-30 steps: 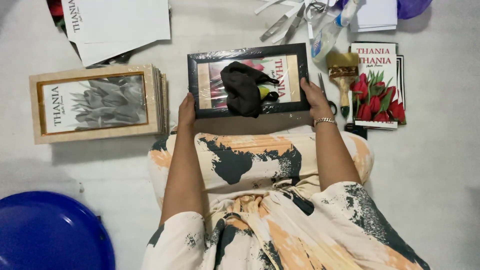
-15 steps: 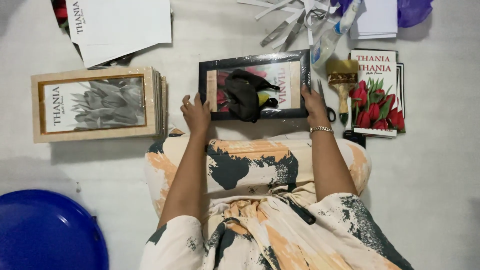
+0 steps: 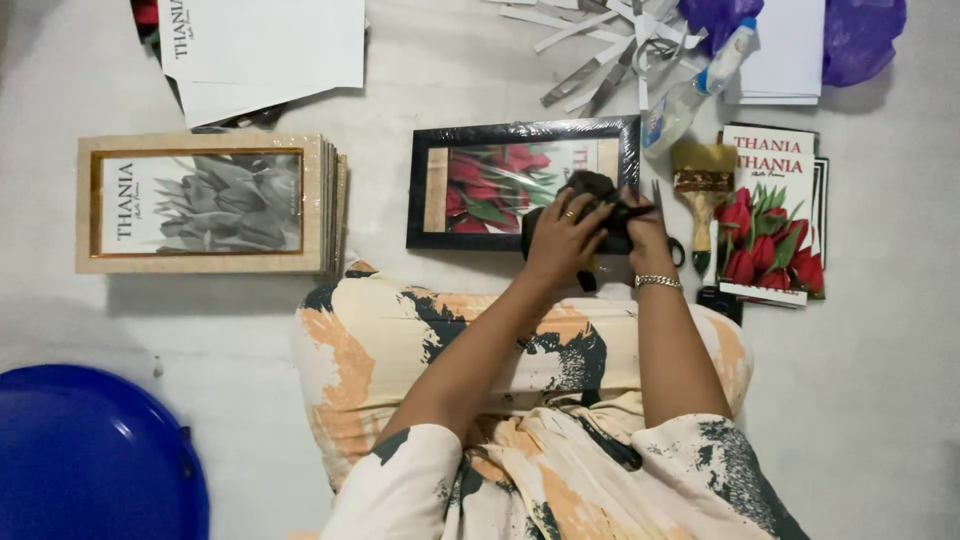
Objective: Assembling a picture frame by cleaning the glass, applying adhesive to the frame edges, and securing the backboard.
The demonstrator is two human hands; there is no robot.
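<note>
On a pale floor, we sit with both hands closed on a black cloth: left hand, right hand. It rests on the black picture frame's right end. We seem to be gathering the cloth; wiping would need a firm grip.

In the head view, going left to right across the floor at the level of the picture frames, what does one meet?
Blue plastic tub at the lower left edge → stack of beige frames with a grey flower print → black frame with red tulips → both hands on a black cloth → paintbrush → stack of tulip prints.
</note>
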